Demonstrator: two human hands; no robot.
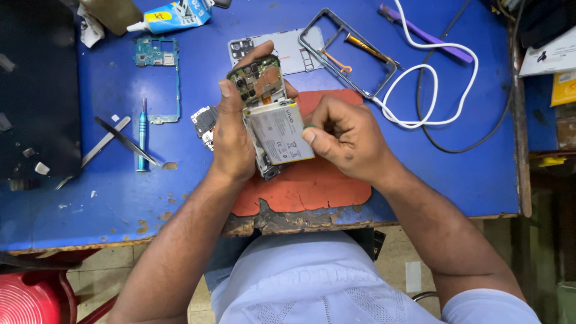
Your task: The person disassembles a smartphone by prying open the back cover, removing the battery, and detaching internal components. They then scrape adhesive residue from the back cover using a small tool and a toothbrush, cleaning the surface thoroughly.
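My left hand [231,135] grips an opened phone [270,117] with its back off, held above a worn red mat [327,180]. The phone's green circuit board with camera modules shows at the top, and a white battery fills the middle. My right hand [345,138] is curled at the phone's right edge, its thumb pressed on the battery's side. Whether the right fingers pinch a small tool is hidden.
On the blue table lie a teal screwdriver [142,135], tweezers [123,139], a green circuit frame [159,60], a glue tube [174,15], a grey back plate [294,45], a metal phone frame [348,51], a purple tool [426,33] and white and black cables [447,90].
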